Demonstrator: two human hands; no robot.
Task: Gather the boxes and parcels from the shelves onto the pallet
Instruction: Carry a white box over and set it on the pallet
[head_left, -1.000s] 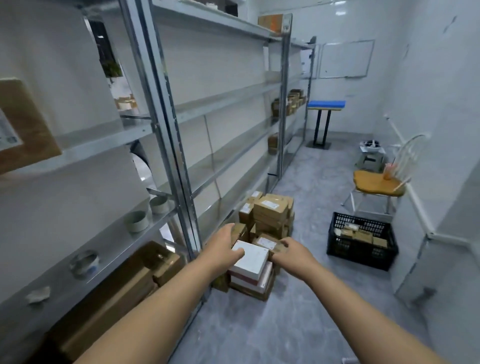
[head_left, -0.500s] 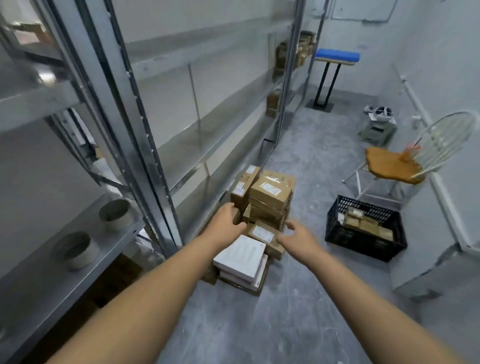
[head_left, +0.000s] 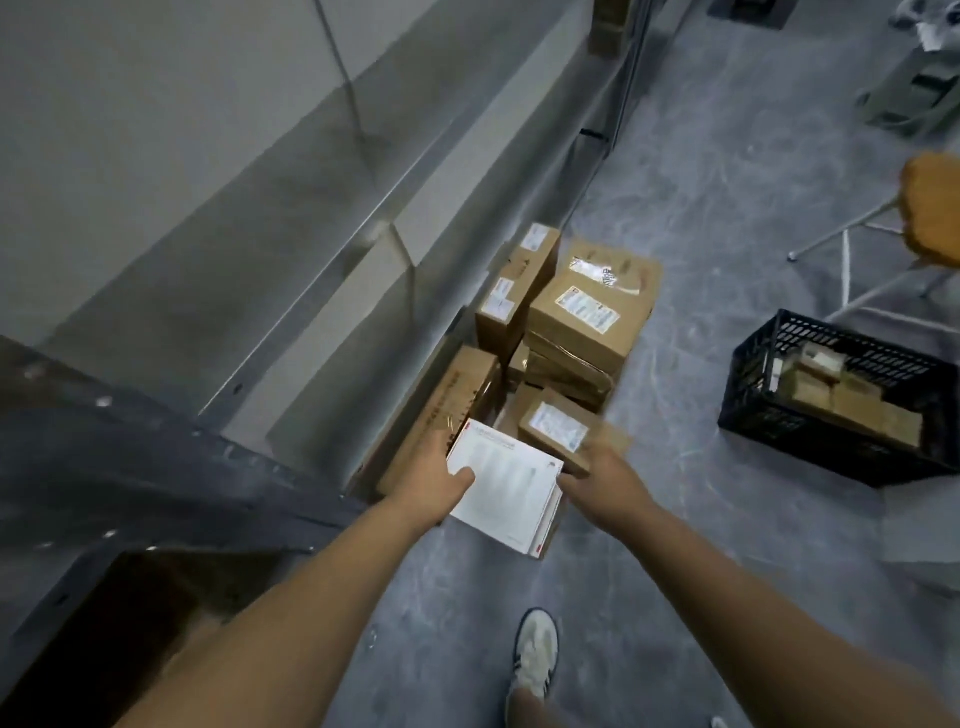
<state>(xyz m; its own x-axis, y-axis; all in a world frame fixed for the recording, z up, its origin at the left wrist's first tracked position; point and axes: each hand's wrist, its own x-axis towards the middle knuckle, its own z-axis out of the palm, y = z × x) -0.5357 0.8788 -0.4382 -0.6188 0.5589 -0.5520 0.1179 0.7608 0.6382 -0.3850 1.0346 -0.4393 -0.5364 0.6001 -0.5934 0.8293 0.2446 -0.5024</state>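
A flat white box (head_left: 506, 488) lies on top of the near end of a pile of brown cardboard parcels (head_left: 587, 317) on the floor beside the shelving. My left hand (head_left: 434, 480) holds the white box's left edge, thumb on its top. My right hand (head_left: 605, 486) is at the box's right corner, next to a small labelled brown box (head_left: 556, 428); its fingers are blurred. A long brown box (head_left: 441, 415) lies along the pile's left side. No pallet shows under the pile.
The metal shelf rack (head_left: 332, 260) runs along the left, with a dark shelf edge (head_left: 156, 467) close to my left arm. A black crate (head_left: 748, 374) with small parcels stands at the right, a chair (head_left: 930, 213) beyond it. My shoe (head_left: 535, 654) is on the grey floor.
The view has tilted down onto the pile. Both hands, apart from the white box half a second ago, have come down to its two sides.
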